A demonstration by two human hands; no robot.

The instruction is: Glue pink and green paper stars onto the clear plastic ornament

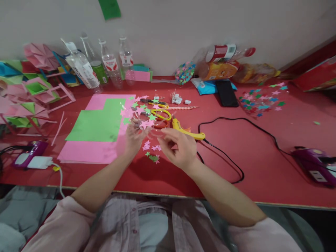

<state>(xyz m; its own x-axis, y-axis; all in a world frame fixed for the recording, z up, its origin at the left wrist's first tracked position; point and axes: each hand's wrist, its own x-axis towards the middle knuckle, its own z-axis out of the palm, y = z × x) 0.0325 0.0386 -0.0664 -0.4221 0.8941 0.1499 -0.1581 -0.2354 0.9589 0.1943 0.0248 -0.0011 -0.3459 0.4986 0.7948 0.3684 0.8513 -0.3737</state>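
Note:
A clear plastic piece, cut into thin strips and covered with pink and green paper stars (145, 124), is held above the table. My left hand (134, 139) grips its near left side, with some fingers hidden behind it. On the right, my right hand (180, 146) has its fingers curled, thumb and forefinger at the edge of a clear strip; the pinch itself is blurred. Below the hands lie loose pink stars (147, 145) and green stars (153, 158). Just beyond rest yellow-handled scissors (166, 113) and a yellow hot glue gun (187, 131).
Green paper (91, 125) lies over pink sheets (86, 152) at left. Plastic bottles (111, 64) line the wall. A phone (227, 93), a star-covered plastic piece (264, 99) and a purple power strip (315, 166) are at right. A black cord (236, 120) loops across the table.

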